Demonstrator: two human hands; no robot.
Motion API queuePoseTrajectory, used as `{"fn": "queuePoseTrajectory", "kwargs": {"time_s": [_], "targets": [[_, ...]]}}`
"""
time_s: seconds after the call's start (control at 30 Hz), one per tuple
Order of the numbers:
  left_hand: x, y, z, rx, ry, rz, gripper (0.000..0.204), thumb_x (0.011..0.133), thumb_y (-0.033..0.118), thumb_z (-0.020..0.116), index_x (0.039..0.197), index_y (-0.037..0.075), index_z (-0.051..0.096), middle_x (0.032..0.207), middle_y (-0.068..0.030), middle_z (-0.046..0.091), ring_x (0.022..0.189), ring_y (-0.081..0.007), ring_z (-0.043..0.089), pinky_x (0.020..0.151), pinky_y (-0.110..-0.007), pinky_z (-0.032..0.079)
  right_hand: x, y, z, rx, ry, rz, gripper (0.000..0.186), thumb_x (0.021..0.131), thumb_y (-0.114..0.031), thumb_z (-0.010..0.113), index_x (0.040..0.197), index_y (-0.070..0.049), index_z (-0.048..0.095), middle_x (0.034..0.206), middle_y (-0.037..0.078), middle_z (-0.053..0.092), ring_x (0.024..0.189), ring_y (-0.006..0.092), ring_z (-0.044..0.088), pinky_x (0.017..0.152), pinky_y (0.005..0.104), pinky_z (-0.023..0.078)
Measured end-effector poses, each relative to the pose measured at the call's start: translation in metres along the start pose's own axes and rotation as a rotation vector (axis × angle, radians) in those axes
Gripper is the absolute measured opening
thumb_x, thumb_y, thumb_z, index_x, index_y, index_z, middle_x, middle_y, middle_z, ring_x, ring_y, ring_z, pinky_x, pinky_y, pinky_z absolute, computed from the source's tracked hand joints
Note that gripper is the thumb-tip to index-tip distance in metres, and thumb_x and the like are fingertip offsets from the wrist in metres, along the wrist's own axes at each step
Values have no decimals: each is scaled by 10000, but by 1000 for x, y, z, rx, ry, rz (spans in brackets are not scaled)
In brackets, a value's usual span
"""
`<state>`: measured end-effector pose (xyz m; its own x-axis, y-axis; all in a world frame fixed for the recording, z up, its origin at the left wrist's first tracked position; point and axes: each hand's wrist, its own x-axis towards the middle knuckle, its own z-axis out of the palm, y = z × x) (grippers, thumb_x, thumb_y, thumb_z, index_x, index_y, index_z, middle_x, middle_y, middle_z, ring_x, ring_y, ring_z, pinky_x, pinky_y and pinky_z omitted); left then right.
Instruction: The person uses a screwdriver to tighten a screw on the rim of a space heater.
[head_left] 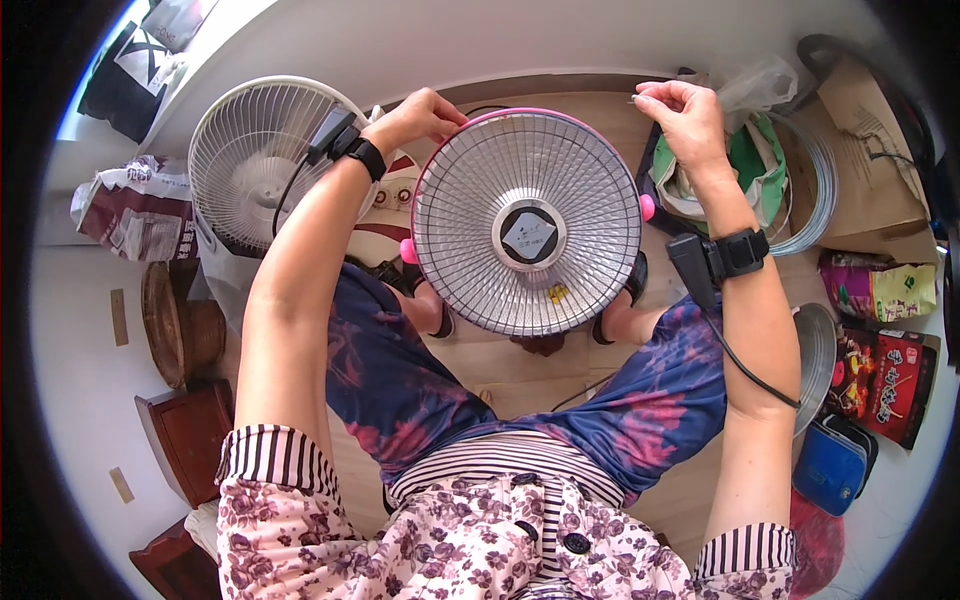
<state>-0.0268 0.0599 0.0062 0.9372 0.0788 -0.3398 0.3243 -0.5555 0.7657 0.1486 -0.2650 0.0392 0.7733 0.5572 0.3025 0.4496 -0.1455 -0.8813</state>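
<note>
A round dish heater (470, 200) with a pink rim, a wire guard and a silvery reflector stands between my knees, facing up toward me. My left hand (425, 115) is closed at the upper left of its rim, with the fingertips partly hidden behind the edge. To the right of the heater, my right hand (686, 120) is raised in the air, apart from it. Its thumb and forefinger pinch together, and a tiny pale bit shows at their tips, too small to name. Pink knobs (647, 207) stick out at the heater's sides.
A white electric fan (265, 160) stands beside my left forearm. On the right are a green and white bag (755, 165), a coil of wire (822, 190), a cardboard box (870, 160), a blue case (833, 470) and a red box (890, 385). Wooden stools (185, 430) line the left.
</note>
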Motion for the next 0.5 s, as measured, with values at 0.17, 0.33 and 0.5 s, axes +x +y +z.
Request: {"fn": "queuePoseTrajectory", "kwargs": {"time_s": [0.17, 0.33, 0.5], "targets": [[-8, 3, 3, -27, 20, -82, 256, 813, 52, 619, 1057, -5, 667, 848, -94, 682, 748, -148, 653, 697, -276, 564, -2, 0, 3, -4, -16, 1, 135, 726, -112, 731, 801, -3, 705, 734, 44, 686, 634, 78, 602, 612, 231, 484], [-14, 1, 1, 10, 5, -124, 248, 803, 27, 600, 1036, -25, 668, 853, -122, 682, 749, -180, 667, 686, -292, 576, -3, -8, 2, 28, -50, 19, 144, 735, -81, 723, 838, 16, 699, 779, 44, 690, 665, 67, 606, 649, 214, 494], [-21, -4, 0, 9, -11, -172, 256, 796, 15, 579, 1032, -28, 668, 863, -134, 681, 749, -207, 675, 691, -310, 584, -2, -11, 4, 23, -60, 30, 152, 741, -84, 724, 855, 13, 699, 774, 39, 684, 675, 61, 601, 653, 210, 488]]}}
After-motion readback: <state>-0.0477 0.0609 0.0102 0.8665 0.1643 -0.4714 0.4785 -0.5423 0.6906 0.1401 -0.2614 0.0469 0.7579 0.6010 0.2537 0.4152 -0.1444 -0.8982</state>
